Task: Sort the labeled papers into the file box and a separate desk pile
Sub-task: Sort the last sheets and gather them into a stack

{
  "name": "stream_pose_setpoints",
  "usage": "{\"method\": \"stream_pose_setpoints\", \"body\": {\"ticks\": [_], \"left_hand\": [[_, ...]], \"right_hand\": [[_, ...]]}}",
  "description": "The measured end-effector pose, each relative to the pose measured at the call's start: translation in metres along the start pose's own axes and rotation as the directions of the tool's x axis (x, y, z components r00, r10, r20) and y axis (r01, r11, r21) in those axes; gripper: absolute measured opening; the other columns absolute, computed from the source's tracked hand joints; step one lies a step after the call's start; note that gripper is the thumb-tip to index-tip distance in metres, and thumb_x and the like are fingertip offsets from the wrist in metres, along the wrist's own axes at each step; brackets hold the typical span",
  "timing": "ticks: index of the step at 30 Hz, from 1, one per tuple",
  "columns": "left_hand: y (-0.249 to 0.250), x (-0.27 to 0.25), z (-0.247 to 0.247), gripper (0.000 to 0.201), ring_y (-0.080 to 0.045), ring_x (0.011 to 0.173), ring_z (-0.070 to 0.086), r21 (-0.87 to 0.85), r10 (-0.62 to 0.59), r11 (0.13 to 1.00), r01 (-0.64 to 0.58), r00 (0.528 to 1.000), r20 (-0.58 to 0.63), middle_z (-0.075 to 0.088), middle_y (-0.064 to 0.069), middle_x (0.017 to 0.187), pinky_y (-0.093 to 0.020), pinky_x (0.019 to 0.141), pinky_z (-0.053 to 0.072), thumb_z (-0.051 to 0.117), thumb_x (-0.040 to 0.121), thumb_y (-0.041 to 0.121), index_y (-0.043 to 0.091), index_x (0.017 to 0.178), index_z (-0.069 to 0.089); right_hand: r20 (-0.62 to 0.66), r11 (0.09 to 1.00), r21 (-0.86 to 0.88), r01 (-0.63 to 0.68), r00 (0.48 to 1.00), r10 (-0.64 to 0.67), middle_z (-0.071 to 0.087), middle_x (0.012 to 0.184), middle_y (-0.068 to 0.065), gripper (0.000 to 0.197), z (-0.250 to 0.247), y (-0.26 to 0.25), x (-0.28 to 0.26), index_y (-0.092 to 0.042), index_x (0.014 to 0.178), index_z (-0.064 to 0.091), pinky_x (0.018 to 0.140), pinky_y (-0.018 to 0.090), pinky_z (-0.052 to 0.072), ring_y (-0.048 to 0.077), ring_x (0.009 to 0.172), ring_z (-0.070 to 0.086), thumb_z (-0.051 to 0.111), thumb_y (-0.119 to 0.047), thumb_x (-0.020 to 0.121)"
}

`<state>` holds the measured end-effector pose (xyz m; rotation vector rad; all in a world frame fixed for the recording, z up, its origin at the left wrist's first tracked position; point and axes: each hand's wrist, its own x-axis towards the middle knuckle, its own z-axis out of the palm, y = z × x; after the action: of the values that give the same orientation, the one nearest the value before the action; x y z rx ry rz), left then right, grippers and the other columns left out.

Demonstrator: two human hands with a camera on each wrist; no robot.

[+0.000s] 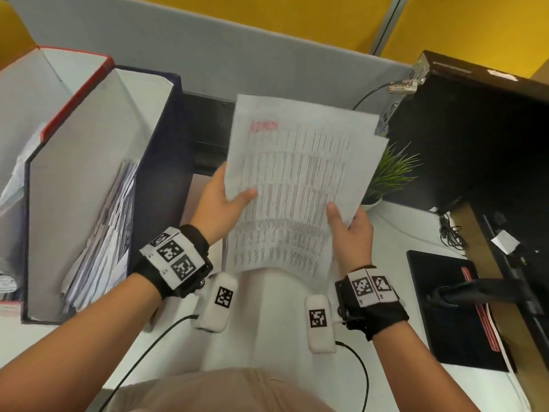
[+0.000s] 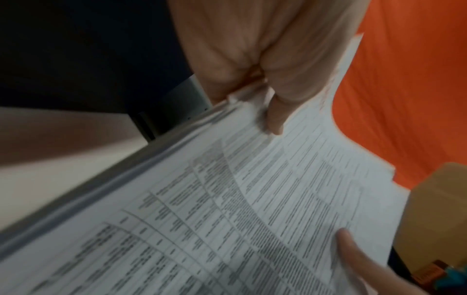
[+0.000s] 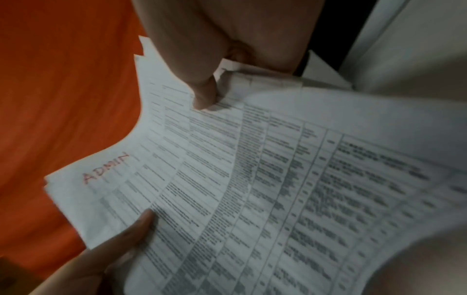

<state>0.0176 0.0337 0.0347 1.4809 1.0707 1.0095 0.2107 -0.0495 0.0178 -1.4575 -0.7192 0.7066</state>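
Observation:
I hold a stack of printed papers (image 1: 297, 179) above the desk in both hands, tilted up toward me. The top sheet carries tables of text and a red handwritten label "ADMIN" (image 1: 264, 125) at its upper left corner. My left hand (image 1: 234, 197) grips the stack's left edge, thumb on top. My right hand (image 1: 341, 221) pinches the lower right edge. The wrist views show each thumb pressed on the sheets (image 2: 275, 119) (image 3: 204, 95), and the label (image 3: 106, 167) reads clearly. A dark blue file box (image 1: 160, 144) stands at the left with several papers (image 1: 101, 242) leaning inside.
A red-edged file box (image 1: 74, 93) stands further left. A small green plant (image 1: 389, 173) sits behind the papers on the right, beside a black computer case (image 1: 475, 129). A black pad (image 1: 445, 307) lies on the white desk (image 1: 267, 322). A grey partition (image 1: 208, 49) closes the back.

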Motion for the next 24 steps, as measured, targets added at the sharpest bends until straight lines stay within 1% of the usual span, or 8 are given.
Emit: {"method": "stream_pose_setpoints", "body": {"ticks": [3,5,10,13,17,19,21,24], "left_hand": [[-0.001,-0.007,-0.001,0.047,0.008,0.103,0.056,-0.069,0.03,0.997,-0.033,0.998,-0.049,0.058,0.015,0.113,-0.008,0.077,0.05,0.067,0.082,0.013,0.021,0.123,0.045],[-0.007,-0.015,0.004,0.043,0.006,0.101,0.058,-0.057,-0.008,0.998,0.007,1.0,-0.011,0.06,0.012,0.111,-0.013,0.08,0.052,0.066,0.083,0.011,0.018,0.122,0.048],[-0.012,-0.023,0.013,0.032,0.009,0.088,0.055,-0.044,-0.031,0.999,0.029,0.998,-0.052,0.061,0.007,0.105,-0.001,0.065,0.047,0.058,0.088,0.008,0.009,0.12,0.056],[-0.005,-0.017,0.009,0.028,0.004,0.093,0.057,-0.062,0.029,0.997,-0.035,0.995,-0.098,0.061,0.009,0.102,-0.002,0.068,0.047,0.062,0.086,0.01,0.012,0.113,0.056],[-0.022,-0.017,0.007,0.036,-0.006,0.101,0.06,-0.016,-0.051,0.999,0.051,0.999,-0.014,0.064,0.002,0.112,-0.009,0.073,0.05,0.065,0.084,0.011,0.011,0.118,0.056],[-0.04,-0.021,0.008,0.045,-0.014,0.109,0.059,0.076,-0.182,0.981,0.176,0.98,0.077,0.061,-0.006,0.122,-0.016,0.08,0.049,0.065,0.083,0.011,0.007,0.126,0.052],[-0.054,-0.026,0.008,0.047,-0.016,0.109,0.059,0.121,-0.262,0.961,0.249,0.959,0.104,0.06,-0.01,0.125,-0.017,0.08,0.049,0.066,0.083,0.009,0.005,0.127,0.052],[-0.058,-0.029,0.007,0.038,-0.004,0.086,0.063,0.083,-0.267,0.961,0.264,0.963,0.036,0.065,-0.012,0.116,-0.006,0.063,0.049,0.067,0.081,0.006,0.004,0.118,0.06]], "right_hand": [[0.008,0.995,0.069,0.078,0.997,-0.079,0.065,0.111,-0.007,0.033,0.003,-0.006,-0.007,-0.015,0.118,0.056,0.085,0.019,0.054,0.002,0.102,0.064,0.063,-0.01,0.086],[0.013,0.996,0.053,0.066,0.998,-0.067,0.064,0.105,-0.011,0.035,0.005,0.001,-0.012,-0.013,0.116,0.056,0.079,0.013,0.054,-0.008,0.092,0.064,0.065,-0.007,0.084],[-0.01,0.998,0.06,0.009,1.0,-0.009,0.065,0.1,-0.008,0.029,0.012,0.01,-0.019,-0.013,0.112,0.061,0.074,0.009,0.053,-0.006,0.087,0.064,0.066,-0.007,0.084],[-0.021,0.993,0.113,0.037,0.999,-0.035,0.067,0.091,-0.02,0.027,0.011,0.004,-0.014,-0.024,0.1,0.062,0.069,0.009,0.052,-0.01,0.086,0.065,0.068,-0.005,0.081],[0.008,0.999,0.054,0.003,1.0,-0.003,0.066,0.097,-0.013,0.032,0.011,0.014,-0.019,-0.014,0.11,0.061,0.069,0.009,0.052,-0.01,0.085,0.065,0.069,-0.007,0.08],[0.016,0.998,-0.012,-0.054,0.998,0.054,0.064,0.102,-0.007,0.033,0.014,0.025,-0.027,-0.012,0.113,0.06,0.076,0.015,0.053,-0.005,0.089,0.065,0.068,-0.008,0.082],[-0.005,0.994,-0.034,-0.103,0.995,0.103,0.063,0.109,-0.002,0.036,0.015,0.035,-0.031,-0.008,0.118,0.059,0.092,0.029,0.051,0.012,0.104,0.062,0.067,-0.01,0.083],[-0.018,0.992,-0.051,-0.114,0.993,0.114,0.063,0.112,0.001,0.036,0.014,0.035,-0.03,-0.006,0.12,0.058,0.096,0.035,0.049,0.019,0.109,0.06,0.066,-0.009,0.084]]}}
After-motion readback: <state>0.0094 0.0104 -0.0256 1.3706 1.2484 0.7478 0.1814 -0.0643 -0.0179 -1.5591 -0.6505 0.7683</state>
